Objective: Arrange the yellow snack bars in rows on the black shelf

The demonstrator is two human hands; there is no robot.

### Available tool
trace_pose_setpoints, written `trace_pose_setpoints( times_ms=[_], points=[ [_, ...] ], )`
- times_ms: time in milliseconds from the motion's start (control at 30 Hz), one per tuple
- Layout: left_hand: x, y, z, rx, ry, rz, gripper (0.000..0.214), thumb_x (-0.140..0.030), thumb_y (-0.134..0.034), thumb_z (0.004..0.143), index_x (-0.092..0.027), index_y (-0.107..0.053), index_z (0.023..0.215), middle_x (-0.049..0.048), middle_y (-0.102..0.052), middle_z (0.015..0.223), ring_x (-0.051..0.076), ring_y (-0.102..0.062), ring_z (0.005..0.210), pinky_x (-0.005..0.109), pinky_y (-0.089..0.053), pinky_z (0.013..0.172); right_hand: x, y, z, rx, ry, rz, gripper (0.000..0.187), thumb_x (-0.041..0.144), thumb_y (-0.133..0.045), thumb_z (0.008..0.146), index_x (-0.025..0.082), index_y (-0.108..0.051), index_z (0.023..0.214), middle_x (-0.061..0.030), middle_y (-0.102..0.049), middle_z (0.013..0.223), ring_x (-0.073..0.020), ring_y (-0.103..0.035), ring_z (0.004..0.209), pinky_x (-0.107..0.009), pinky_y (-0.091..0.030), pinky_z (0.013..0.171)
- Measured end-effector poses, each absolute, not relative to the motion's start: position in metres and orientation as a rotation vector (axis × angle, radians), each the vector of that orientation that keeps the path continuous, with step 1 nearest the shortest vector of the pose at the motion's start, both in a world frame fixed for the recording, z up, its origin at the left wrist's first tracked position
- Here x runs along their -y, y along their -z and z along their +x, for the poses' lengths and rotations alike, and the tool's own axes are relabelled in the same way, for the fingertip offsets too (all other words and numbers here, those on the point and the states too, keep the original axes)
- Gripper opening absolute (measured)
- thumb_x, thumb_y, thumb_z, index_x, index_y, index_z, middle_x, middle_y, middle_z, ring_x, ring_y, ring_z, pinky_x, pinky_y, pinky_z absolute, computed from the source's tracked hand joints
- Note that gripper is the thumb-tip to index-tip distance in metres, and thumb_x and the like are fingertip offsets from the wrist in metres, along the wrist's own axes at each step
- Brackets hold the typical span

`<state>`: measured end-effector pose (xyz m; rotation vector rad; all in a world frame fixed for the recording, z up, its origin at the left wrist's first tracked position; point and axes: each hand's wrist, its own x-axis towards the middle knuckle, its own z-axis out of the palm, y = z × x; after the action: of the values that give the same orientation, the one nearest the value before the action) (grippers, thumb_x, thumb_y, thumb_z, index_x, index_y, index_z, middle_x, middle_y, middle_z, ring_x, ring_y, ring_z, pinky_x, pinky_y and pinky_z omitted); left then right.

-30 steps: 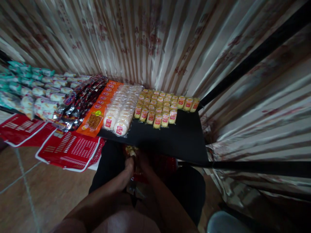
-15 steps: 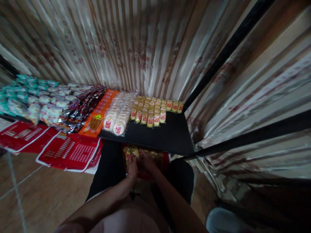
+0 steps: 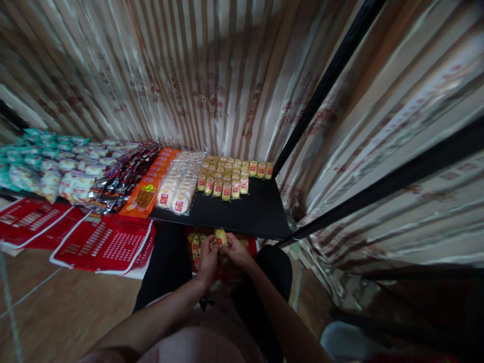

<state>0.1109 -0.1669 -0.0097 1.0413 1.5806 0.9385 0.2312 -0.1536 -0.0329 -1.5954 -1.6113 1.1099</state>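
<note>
Between my fingertips is a small yellow wrapped snack cake (image 3: 220, 236) with a red label. My left hand (image 3: 208, 254) pinches its left side and my right hand (image 3: 236, 250) its right side. Beneath both hands, between my knees, a red bag (image 3: 253, 247) holds more of the same yellow packets; my hands hide part of it. On the black shelf (image 3: 257, 209) just beyond, rows of yellow snack cakes (image 3: 226, 187) stand side by side, with three more in the back right corner.
Left of the cakes lie white round wrapped crackers (image 3: 180, 199), an orange packet (image 3: 141, 199), dark shiny packets (image 3: 113, 189), and white and green packets (image 3: 34, 161). Red printed bags (image 3: 102, 242) hang below the shelf edge. A black pole (image 3: 321, 91) rises at the right before striped curtains.
Both hands have lifted slightly out of the red bag with a yellow snack cake, now upright between the fingertips. The view has shifted a little, moving the shelf leftward.
</note>
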Motion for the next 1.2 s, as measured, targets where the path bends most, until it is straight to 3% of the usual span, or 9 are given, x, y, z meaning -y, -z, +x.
trace_pose_setpoints(
  times_ms=[233, 367, 533, 633, 733, 867, 1033, 1200],
  points=[
    [0.160, -0.009, 0.120, -1.496, -0.900, 1.264, 0.052, -0.015, -0.047, 0.075, -0.018, -0.041, 0.126, 0.0082, -0.054, 0.113, 0.012, -0.057, 0.078, 0.029, -0.046, 0.083, 0.147, -0.028, 0.265, 1.840, -1.117, -1.585, 0.024, 0.027, -0.053, 0.074, 0.020, -0.062, 0.095, 0.0021, -0.065, 0.081, -0.0124, -0.058, 0.072, -0.020, -0.043, 0.064],
    [0.157, -0.012, 0.121, -1.547, -0.788, 1.474, 0.046, -0.020, -0.050, 0.075, -0.017, -0.048, 0.122, 0.0063, -0.053, 0.099, 0.012, -0.054, 0.076, 0.029, -0.045, 0.083, 0.141, -0.062, 0.283, 2.092, -1.034, -1.629, 0.023, 0.026, -0.054, 0.073, 0.021, -0.066, 0.092, 0.0001, -0.066, 0.081, -0.0138, -0.058, 0.072, -0.020, -0.041, 0.064],
    [0.155, -0.016, 0.119, -1.462, -0.805, 1.623, 0.050, -0.024, -0.050, 0.075, -0.022, -0.045, 0.125, 0.0044, -0.049, 0.102, 0.011, -0.054, 0.073, 0.028, -0.046, 0.080, 0.130, -0.083, 0.296, 2.224, -1.010, -1.571, 0.026, 0.025, -0.059, 0.069, 0.023, -0.068, 0.093, -0.0006, -0.067, 0.080, -0.0150, -0.059, 0.074, -0.021, -0.042, 0.065],
    [0.150, -0.016, 0.122, -1.349, -0.891, 1.577, 0.042, -0.025, -0.049, 0.075, -0.021, -0.050, 0.118, 0.0036, -0.054, 0.101, 0.011, -0.054, 0.074, 0.026, -0.046, 0.077, 0.123, -0.081, 0.303, 2.086, -1.087, -1.486, 0.037, 0.029, -0.065, 0.066, 0.023, -0.064, 0.102, -0.0002, -0.067, 0.086, -0.0153, -0.060, 0.077, -0.023, -0.044, 0.069],
    [0.141, -0.014, 0.130, -1.293, -0.920, 1.338, 0.031, -0.026, -0.052, 0.074, -0.017, -0.054, 0.103, 0.0003, -0.058, 0.080, 0.010, -0.053, 0.064, 0.023, -0.045, 0.064, 0.117, -0.075, 0.307, 1.767, -1.244, -1.412, 0.048, 0.034, -0.065, 0.066, 0.021, -0.056, 0.111, -0.0005, -0.066, 0.087, -0.0145, -0.061, 0.077, -0.025, -0.047, 0.070],
    [0.125, -0.017, 0.150, -1.230, -0.972, 0.965, 0.028, -0.027, -0.059, 0.070, -0.016, -0.052, 0.094, -0.0053, -0.053, 0.062, 0.007, -0.052, 0.051, 0.018, -0.041, 0.050, 0.113, -0.066, 0.304, 1.321, -1.326, -1.287, 0.045, 0.033, -0.068, 0.063, 0.017, -0.054, 0.103, -0.0001, -0.065, 0.082, -0.0127, -0.062, 0.073, -0.027, -0.048, 0.073],
    [0.111, -0.028, 0.180, -1.237, -0.996, 0.748, 0.021, -0.023, -0.063, 0.069, -0.014, -0.052, 0.085, -0.0055, -0.052, 0.058, 0.007, -0.054, 0.050, 0.017, -0.042, 0.048, 0.109, -0.045, 0.297, 0.978, -1.244, -1.261, 0.041, 0.035, -0.071, 0.058, 0.017, -0.058, 0.092, -0.0046, -0.067, 0.087, -0.0166, -0.063, 0.081, -0.031, -0.048, 0.079],
    [0.095, -0.030, 0.202, -1.251, -0.934, 0.846, 0.012, -0.018, -0.055, 0.076, -0.012, -0.054, 0.087, -0.0014, -0.057, 0.062, 0.008, -0.056, 0.053, 0.019, -0.045, 0.053, 0.101, -0.026, 0.301, 0.803, -1.141, -1.297, 0.043, 0.037, -0.070, 0.058, 0.018, -0.060, 0.095, -0.0050, -0.069, 0.085, -0.0190, -0.064, 0.080, -0.032, -0.048, 0.077]
  ],
)
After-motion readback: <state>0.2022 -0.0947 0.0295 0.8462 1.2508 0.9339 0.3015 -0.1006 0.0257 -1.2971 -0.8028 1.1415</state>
